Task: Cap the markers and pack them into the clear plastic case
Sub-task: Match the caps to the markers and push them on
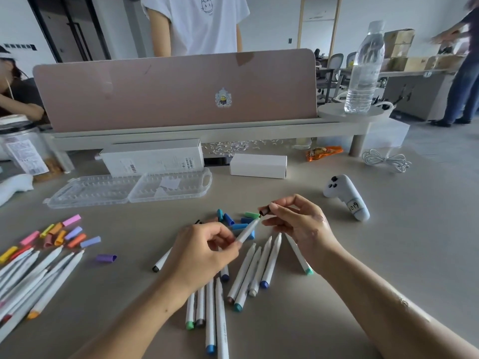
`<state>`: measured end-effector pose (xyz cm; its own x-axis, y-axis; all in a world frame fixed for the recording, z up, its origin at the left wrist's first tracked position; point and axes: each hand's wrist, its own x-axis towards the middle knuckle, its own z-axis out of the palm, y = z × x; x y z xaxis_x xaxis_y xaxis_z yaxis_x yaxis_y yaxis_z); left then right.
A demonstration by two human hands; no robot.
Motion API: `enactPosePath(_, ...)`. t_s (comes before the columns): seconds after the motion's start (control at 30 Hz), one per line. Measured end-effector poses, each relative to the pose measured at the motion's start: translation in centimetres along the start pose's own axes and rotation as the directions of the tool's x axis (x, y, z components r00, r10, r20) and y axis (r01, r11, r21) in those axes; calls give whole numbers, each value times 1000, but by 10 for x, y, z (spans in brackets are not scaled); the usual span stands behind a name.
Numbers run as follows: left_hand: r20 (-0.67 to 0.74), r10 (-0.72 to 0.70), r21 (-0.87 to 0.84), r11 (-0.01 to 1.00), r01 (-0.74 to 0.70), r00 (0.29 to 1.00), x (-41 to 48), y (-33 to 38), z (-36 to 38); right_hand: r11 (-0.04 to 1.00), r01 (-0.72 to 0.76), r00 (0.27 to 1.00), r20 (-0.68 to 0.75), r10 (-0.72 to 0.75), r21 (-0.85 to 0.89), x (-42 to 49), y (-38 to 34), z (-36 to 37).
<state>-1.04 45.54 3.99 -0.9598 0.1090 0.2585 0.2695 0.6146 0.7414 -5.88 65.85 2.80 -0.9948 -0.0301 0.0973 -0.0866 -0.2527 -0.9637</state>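
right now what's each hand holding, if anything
Left hand: grips a white marker.
Right hand: pinches a dark brown cap.

One head-worn wide-angle view, close above the table (401, 242), facing forward and down; far right seems blurred

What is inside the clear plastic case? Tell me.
The open case holds no markers: only rows of ridges and a white paper slip in its right half. Nothing covers it.
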Motion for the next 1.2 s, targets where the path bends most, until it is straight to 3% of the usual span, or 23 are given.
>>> enactPosePath(0.5,-47,35,0,999,-35,998,2,-7,1,994,54,996,69,-48,-97,-4,-4,5)
enactPosePath(0.73,-126,184,-61,979,-193,975,6,-13,-2,977,108,992,86,-94,-182,-5,-2,8)
enactPosePath(1.0,-137,235,-142,957,-254,962,9,-15,-9,928,307,944,187,-270,-212,-11,-8,9)
enactPosePath(1.2,-154,207,-111,968,-225,966,12,-14,-16,914,335,928,248,-278,-230,-8,-6,9)
